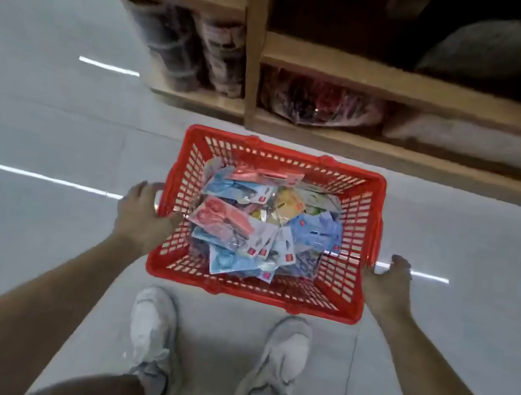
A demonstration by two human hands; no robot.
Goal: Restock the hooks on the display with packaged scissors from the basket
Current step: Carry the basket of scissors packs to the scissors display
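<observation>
Glossy pale-grey floor (39,123) fills most of the frame, with bright streaks of reflected light across the left and right sides. Wooden shelving (255,39) runs along the top, its upright post just right of centre top, and blurred bagged goods (321,103) sit in its lowest compartments; what they are cannot be made out. At the centre of the frame a red plastic basket (252,295) with slotted walls sits low over the floor, just in front of the shelving's base; whether it rests on the tiles or is lifted cannot be told. Inside it lie the packaged scissors (246,229), a loose overlapping heap of flat card packs in blue, red and yellow, several bearing a small red square label. Below the basket, at the bottom centre, two pale shoes (153,324) point toward it, side by side and slightly apart. The hands are wide apart, one at each side of the basket. The left hand (141,214) grips the left rim, thumb hooked over to the inside and fingers down the outside. The right hand (388,286) is at the right rim with its thumb touching the edge; whether it actually clasps the rim is lost in the blur.
</observation>
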